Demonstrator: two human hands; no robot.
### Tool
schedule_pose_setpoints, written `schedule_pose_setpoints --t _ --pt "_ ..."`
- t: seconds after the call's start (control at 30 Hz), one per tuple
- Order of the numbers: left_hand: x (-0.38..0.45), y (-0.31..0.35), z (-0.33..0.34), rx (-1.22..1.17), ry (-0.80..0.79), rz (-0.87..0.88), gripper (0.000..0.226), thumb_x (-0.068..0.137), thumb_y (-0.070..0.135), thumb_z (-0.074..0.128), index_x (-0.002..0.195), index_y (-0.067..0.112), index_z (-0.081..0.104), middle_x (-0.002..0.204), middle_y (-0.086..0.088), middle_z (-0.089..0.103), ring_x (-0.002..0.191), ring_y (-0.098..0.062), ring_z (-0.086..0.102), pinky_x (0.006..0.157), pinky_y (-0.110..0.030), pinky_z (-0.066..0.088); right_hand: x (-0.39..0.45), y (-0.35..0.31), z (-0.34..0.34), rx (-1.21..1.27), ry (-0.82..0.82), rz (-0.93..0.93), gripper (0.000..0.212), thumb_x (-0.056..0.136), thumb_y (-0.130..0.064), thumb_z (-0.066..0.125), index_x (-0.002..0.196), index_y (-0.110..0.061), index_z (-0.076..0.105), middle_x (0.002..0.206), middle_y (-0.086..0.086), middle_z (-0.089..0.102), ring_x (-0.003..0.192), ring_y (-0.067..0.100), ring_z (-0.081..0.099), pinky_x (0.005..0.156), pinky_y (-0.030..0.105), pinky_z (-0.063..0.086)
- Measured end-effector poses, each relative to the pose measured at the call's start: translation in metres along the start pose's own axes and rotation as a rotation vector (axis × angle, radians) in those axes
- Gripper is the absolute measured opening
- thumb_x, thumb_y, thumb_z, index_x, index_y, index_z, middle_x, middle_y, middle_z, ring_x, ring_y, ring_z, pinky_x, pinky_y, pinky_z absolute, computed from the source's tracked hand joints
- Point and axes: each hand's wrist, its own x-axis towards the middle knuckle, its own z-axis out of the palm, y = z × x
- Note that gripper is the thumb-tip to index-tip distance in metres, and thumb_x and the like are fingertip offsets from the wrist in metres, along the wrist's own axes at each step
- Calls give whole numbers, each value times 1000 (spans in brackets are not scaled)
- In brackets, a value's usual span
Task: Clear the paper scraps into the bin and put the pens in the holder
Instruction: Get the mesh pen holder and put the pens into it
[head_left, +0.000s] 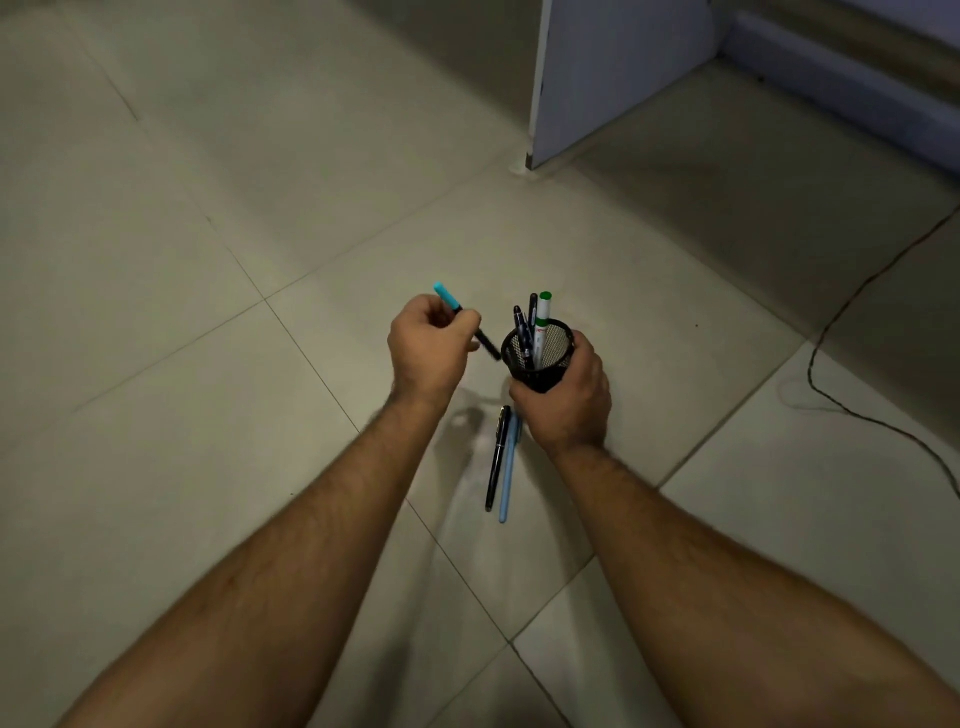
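Two bare forearms reach over the tiled floor (208, 364). The right hand (566, 400) wraps its grip round the mesh holder (540, 358), which holds three pens. Just left of the holder, the left hand (428, 348) pinches a teal-capped pen (462, 319); it should tip the point over the rim before letting go. Two pens (501, 462) lie below the holder.

Black mesh holder (540, 358) with perhaps three pens (531, 327) upright — two pens on floor (501, 462).

Six pens (497, 457) show: three in the one holder (540, 358), one held, two on the floor. Two hands (428, 345), one cable (831, 332).
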Motion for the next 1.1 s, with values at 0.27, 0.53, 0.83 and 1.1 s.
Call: schedule_pose_setpoints --t 0.27,0.53,0.83,1.1 --pt "-20 -15 18 75 -156 -52 9 80 11 71 83 4 66 72 -7 63 64 -12 57 58 -24 52 -4 -2 0 37 -6 6 81 60 -42 80 132 -28 46 123 -4 59 111 21 56 93 45 52" --pt "-31 -53 -2 141 -213 -146 18 82 4 68 98 13 72 74 -2 61 62 -9 54 56 -17 49 -2 3 -13 62 -9 25 84 62 -39 80 135 -24 43 126 -2 59 112 22 59 91 44 55" --pt "-57 -96 11 966 -429 -98 23 81 23 66 102 15 60 99 -8 65 85 -25 58 69 -32 49 -3 15 -24 46 -27 -9 81 60 -49 77 131 -26 46 120 -5 61 108 19 61 88 43 56" --pt "-50 -83 3 925 -237 -108 24 81 30 71 98 15 63 95 -6 68 83 -24 65 72 -33 57 -6 14 -21 31 -59 -15 82 59 -51 78 132 -28 46 122 -5 61 109 19 60 88 43 56"
